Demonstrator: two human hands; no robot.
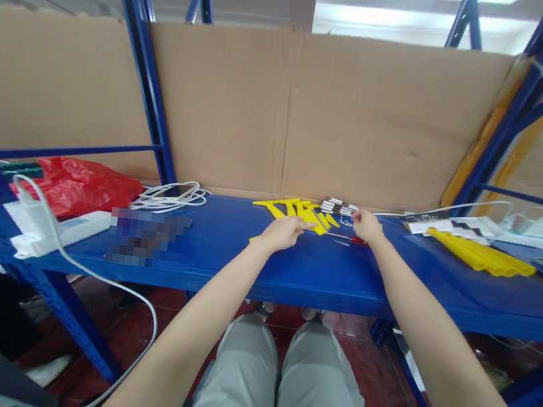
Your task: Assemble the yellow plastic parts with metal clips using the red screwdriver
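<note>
My left hand [285,233] reaches in over a loose pile of yellow plastic pieces [271,207]. Its fingers are bent together at the near side of the pile and appear closed on one yellow piece. My right hand [367,226] is beside a small stack of white-and-dark strips [336,206], its thumb and fingertips pinched together. Whatever they hold is too small to make out. Just below the right hand lies a screwdriver with a red handle [359,241], its thin shaft pointing left. Tiny pale bits [346,221] are scattered between the hands.
Yellow tubes [481,253] lie on the blue shelf [223,257] at right, near a power strip [533,230]. At left are a red plastic bag [82,187], coiled white cable [174,196] and another power strip [81,225]. Cardboard [224,109] closes the back between blue posts.
</note>
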